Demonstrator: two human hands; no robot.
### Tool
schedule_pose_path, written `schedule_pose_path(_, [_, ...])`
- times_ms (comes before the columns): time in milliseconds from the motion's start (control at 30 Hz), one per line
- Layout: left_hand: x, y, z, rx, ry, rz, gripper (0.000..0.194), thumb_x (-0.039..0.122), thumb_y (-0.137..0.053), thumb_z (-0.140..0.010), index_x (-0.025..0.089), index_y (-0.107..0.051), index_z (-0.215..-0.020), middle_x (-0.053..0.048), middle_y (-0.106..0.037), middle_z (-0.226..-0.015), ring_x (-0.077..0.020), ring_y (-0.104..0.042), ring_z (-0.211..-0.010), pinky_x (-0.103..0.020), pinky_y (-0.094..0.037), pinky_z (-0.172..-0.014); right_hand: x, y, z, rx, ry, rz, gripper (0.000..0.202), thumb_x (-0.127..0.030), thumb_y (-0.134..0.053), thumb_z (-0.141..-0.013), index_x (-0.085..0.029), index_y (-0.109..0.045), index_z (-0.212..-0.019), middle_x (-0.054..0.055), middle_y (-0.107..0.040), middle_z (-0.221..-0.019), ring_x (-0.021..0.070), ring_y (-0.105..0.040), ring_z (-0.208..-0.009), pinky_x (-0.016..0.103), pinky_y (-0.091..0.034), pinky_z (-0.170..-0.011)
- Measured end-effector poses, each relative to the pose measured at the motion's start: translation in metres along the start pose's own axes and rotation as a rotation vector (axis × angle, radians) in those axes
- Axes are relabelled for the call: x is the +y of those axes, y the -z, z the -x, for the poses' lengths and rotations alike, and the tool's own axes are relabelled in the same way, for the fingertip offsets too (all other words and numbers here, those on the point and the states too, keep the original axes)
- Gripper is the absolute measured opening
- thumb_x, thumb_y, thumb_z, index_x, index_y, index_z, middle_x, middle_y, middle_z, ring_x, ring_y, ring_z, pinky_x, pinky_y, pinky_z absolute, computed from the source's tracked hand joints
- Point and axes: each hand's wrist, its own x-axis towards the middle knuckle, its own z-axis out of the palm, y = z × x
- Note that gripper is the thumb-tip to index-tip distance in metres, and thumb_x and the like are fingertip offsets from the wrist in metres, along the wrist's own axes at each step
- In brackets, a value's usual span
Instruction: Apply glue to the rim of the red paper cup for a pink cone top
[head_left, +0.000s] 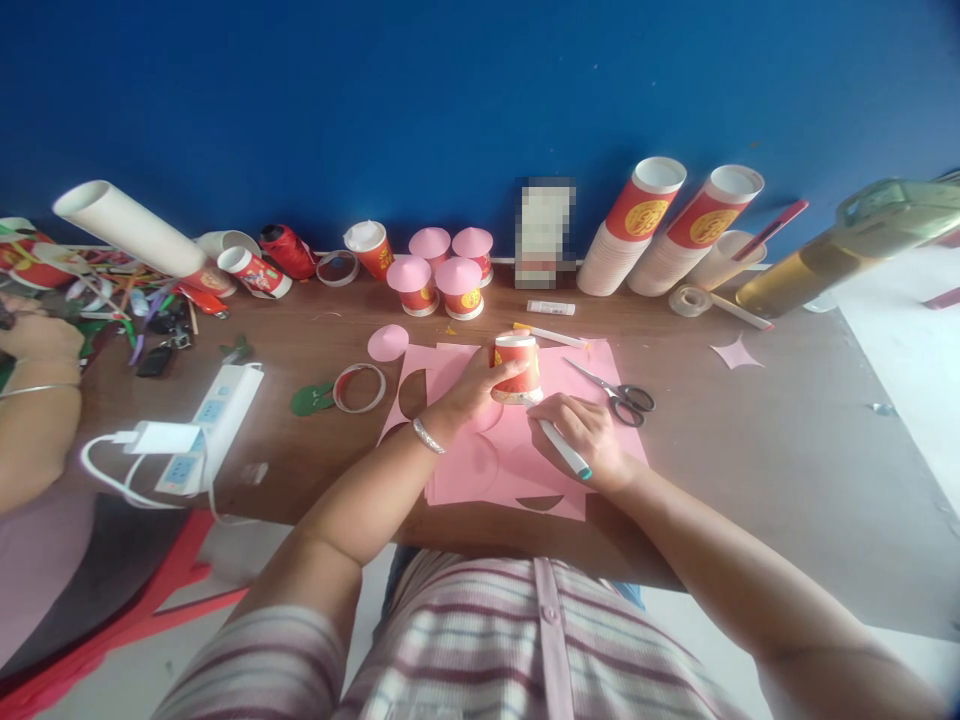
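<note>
So, left hand [471, 390] has its fingers closed round a red paper cup [517, 374], thumb across the front. Cup looks inverted, base up; that grip probably steadies the wall and leaves the lower edge exposed. Right hand [587, 432] has its fingers closed on a white marker pen [564, 449], green end angled back toward the body, writing end by the cup's lower edge. Looks like a pen grip for fine control; can't tell if the tip touches.

Cup sits between both hands, above the pink paper sheets [461, 485]. Can't tell if it's resting on them or lifted. Sheets have round cutouts and probably double as a work mat on the bench [720, 480].

Black-handled scissors [631, 400] lie partly over the sheets, right side, likely for easy reach. Orange pen [551, 335] is across the far edge, glue stick [551, 308] just beyond.

Farther out: four cone-topped cups [463, 288] grouped near the wall, loose pink cone [388, 343] closer in, tape ring [360, 388] left of the sheets. Two nested cup stacks [636, 228] lean at far right, presumably nested to save room. Power strip [214, 425] is left; a co-worker's hand [43, 335] is at far left.
</note>
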Motion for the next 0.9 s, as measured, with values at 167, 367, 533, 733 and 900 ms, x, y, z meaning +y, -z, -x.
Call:
schedule_pose_path(167, [0.0012, -0.0007, 0.0000, -0.003, 0.000, -0.009, 0.042, 0.045, -0.077, -0.077, 0.018, -0.068, -0.108, -0.007, -0.066, -0.100, -0.0219, -0.060, -0.094, -0.036, -0.046, -0.088, 0.0007, 0.0001, 0.0009, -0.008, -0.004, -0.013, 0.019, -0.004, -0.057, -0.089, -0.021, -0.056, -0.099, -0.002, -0.065, -0.075, 0.0110, -0.060, -0.060, 0.025, -0.043, -0.056])
schedule_pose_path(367, [-0.0015, 0.0012, -0.0008, 0.001, -0.016, -0.027, 0.034, 0.043, -0.076, -0.079, 0.019, -0.067, -0.101, -0.006, -0.066, -0.100, -0.0226, -0.060, -0.096, -0.036, -0.046, -0.088, -0.0004, -0.0005, -0.0004, 0.038, -0.026, 0.007, 0.022, -0.002, -0.058, -0.085, -0.022, -0.056, -0.094, -0.003, -0.064, -0.072, 0.0108, -0.057, -0.057, 0.024, -0.042, -0.054])
schedule_pose_path(533, [-0.0024, 0.0020, -0.0015, -0.023, 0.000, 0.004, 0.039, 0.044, -0.077, -0.078, 0.018, -0.068, -0.106, -0.006, -0.064, -0.096, -0.0202, -0.058, -0.089, -0.034, -0.045, -0.083, -0.0010, 0.0003, -0.0008, 0.007, -0.006, -0.019, 0.023, -0.001, -0.058, -0.084, -0.021, -0.056, -0.096, -0.002, -0.064, -0.073, 0.0114, -0.059, -0.059, 0.024, -0.045, -0.056])
schedule_pose_path(733, [-0.0019, 0.0016, -0.0017, -0.011, -0.020, -0.027, 0.042, 0.045, -0.078, -0.077, 0.018, -0.067, -0.108, -0.006, -0.066, -0.099, -0.0217, -0.060, -0.093, -0.036, -0.046, -0.088, -0.0001, 0.0003, -0.0008, 0.016, -0.017, -0.001, 0.022, -0.003, -0.058, -0.086, -0.022, -0.056, -0.096, -0.002, -0.065, -0.073, 0.0115, -0.060, -0.059, 0.024, -0.044, -0.055])
schedule_pose_path(900, [-0.0002, 0.0001, -0.0008, -0.011, -0.009, -0.014, 0.042, 0.045, -0.076, -0.077, 0.018, -0.066, -0.108, -0.006, -0.064, -0.097, -0.0213, -0.058, -0.091, -0.035, -0.046, -0.084, -0.0011, -0.0004, -0.0006, 0.054, -0.009, 0.004, 0.023, -0.002, -0.059, -0.083, -0.023, -0.056, -0.094, -0.003, -0.064, -0.070, 0.0116, -0.057, -0.056, 0.025, -0.043, -0.054])
